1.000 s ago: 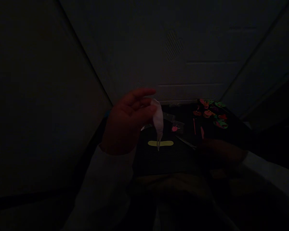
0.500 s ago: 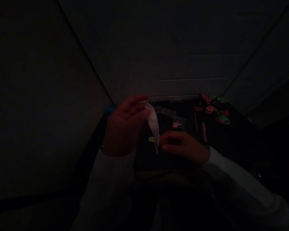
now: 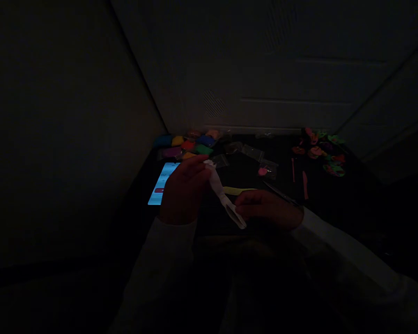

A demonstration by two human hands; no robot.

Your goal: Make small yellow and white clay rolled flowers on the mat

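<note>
A long, soft-looking white strip point(image 3: 216, 184) hangs slantwise between my two hands; dim light hides whether it is paper, cloth or a wrapper. Its upper end is pinched by the thumb and fingers of my left hand point(image 3: 183, 192). My right hand point(image 3: 266, 208) grips the lower end, where a slit-like gap shows. Behind the strip lies a yellow flat tool point(image 3: 238, 190) on the dark table. Beside my right hand is a thin pointed metal blade point(image 3: 278, 190), partly hidden. A lit phone point(image 3: 158, 188) lies partly behind my left hand.
Several colourful packets point(image 3: 187, 145) sit at the back left. Clear plastic bags point(image 3: 253, 152) lie mid-table, one with a pink piece point(image 3: 262, 171). A pink stick point(image 3: 293, 170) and pink plastic knife point(image 3: 305, 185) lie right, before colourful shaped pieces point(image 3: 315, 152). A pale panel wall stands behind.
The strip's lower end has swung right and its gap has opened wider. My left hand has shifted slightly. The phone, packets and pointed blade have come into view.
</note>
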